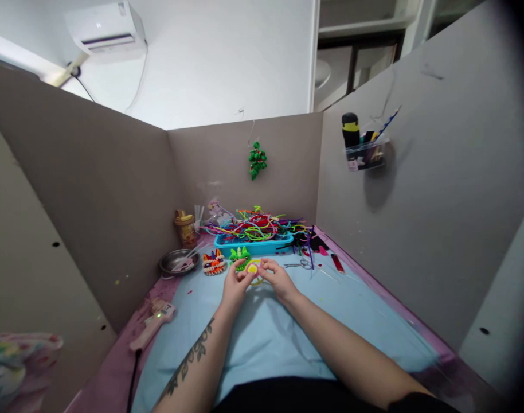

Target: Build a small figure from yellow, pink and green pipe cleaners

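The blue-covered worktop carries a blue tray heaped with fuzzy multicoloured stems and, to its left, a round metal bowl of pale items — left hand and right hand, partly blocking a fuzzy green figure, pinch a pink-and-yellow looped piece above it, grip nearly closed.

Piece between left hand and right hand, before tray. Pipe cleaners heaped in tray. Bowl left of tray; cup behind bowl. Glue gun before bowl, left of hands. Scissors right of hands.
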A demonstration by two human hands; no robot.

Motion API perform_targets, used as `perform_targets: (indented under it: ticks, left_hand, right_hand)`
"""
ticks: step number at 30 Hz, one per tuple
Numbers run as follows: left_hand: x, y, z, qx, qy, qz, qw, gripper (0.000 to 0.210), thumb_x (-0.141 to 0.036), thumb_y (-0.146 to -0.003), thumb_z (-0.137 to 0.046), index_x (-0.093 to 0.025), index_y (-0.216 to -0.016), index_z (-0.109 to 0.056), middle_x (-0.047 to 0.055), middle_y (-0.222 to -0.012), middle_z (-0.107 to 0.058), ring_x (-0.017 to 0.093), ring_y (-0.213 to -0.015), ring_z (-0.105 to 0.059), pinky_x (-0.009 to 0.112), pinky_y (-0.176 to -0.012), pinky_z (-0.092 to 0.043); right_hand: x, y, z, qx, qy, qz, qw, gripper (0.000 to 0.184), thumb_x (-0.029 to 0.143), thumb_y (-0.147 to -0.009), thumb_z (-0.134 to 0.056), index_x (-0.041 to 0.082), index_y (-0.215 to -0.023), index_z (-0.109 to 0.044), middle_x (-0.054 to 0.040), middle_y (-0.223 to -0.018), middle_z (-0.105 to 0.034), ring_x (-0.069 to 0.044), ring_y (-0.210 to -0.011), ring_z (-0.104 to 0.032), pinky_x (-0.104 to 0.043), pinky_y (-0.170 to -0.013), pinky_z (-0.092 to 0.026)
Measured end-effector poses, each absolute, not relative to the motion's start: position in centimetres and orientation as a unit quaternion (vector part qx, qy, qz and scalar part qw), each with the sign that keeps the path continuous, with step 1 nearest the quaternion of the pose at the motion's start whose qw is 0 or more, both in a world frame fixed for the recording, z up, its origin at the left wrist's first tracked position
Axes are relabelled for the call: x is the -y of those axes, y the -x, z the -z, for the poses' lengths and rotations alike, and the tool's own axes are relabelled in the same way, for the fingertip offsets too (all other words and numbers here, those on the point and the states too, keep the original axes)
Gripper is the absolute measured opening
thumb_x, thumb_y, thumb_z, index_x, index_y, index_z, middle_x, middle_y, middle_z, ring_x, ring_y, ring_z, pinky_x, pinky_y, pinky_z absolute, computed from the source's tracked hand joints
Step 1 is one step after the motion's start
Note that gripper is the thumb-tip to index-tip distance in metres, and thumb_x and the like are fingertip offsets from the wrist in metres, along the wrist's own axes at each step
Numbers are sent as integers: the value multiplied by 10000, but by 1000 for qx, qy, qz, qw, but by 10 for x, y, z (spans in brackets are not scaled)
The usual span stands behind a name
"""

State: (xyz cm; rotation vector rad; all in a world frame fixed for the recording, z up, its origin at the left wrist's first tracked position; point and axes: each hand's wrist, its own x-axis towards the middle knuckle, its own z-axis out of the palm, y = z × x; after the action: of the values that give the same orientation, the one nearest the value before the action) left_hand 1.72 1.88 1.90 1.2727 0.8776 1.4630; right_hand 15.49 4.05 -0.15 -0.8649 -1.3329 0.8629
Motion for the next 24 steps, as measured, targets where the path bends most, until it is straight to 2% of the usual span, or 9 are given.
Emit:
perform_targets:
  ticks: [8,14,24]
  left_hand:
    - [-17,-18,-19,-358,-545,-595,470,558,-328,-638,-721,-161,-1099,-456,-25,-566,-598,127,-564,-571,235,-602,-418]
    - [-19,-19,-14,-357,-543,-579,492,625,-367,-637,-716,-150,-1149,-431,7,-625,-634,151,-614,-606,243,-604,-429]
    - [-20,-18,-13,-369,-549,-577,479,592,-316,-613,-734,-158,-1112,-456,-40,-565,-582,97,-529,-550,198,-555,-400]
  right_hand:
    - [-38,-156,-3,562,380,-402,615,329,496,-621,-687,176,-571,-629,-80,-1014,-543,-246,-1005,-525,-438,-955,-331]
    - [-36,-153,-4,548,388,-405,621,350,495,-630,-667,167,-531,-591,-66,-977,-518,-220,-981,-511,-375,-944,-330]
    - [-33,-150,-4,545,403,-394,620,278,444,-654,-658,177,-579,-634,-56,-970,-539,-220,-999,-509,-353,-952,-310]
